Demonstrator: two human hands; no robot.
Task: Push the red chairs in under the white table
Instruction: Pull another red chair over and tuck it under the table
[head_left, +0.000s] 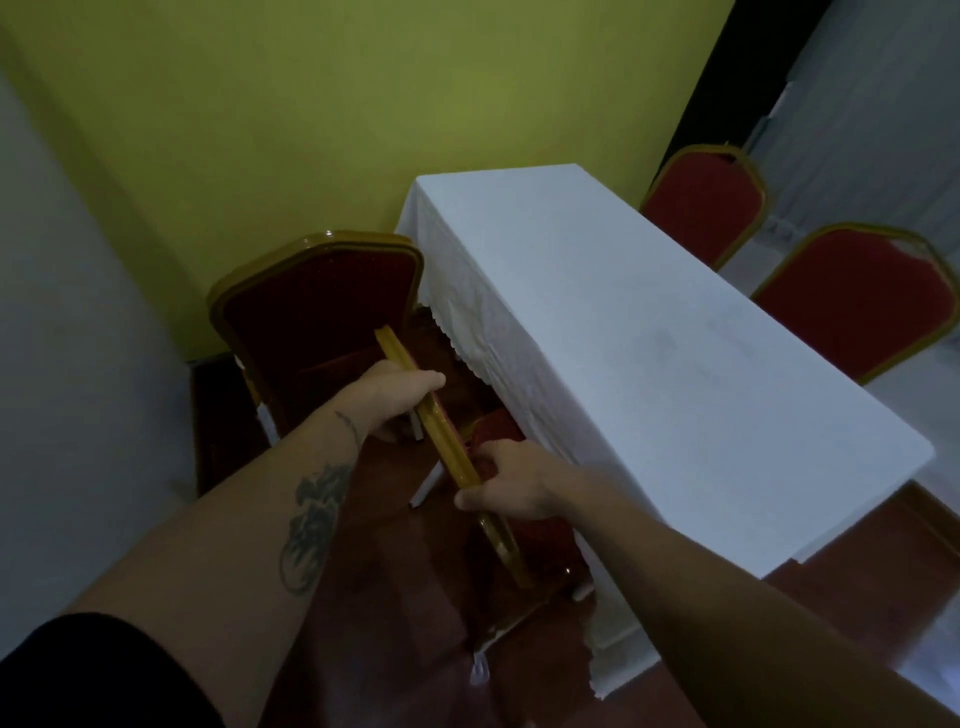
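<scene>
Both my hands wrap the gold top rail of the near red chair (452, 457): left hand (395, 400) further along, right hand (511, 488) nearer me, fingers curled round it. Its seat looks partly under the white table (649, 338), though the dark hides the legs. Best push level and square, minding the cloth hem. Second chair (317, 312) beside it, two chairs (857, 306) opposite. No containers here.
</scene>
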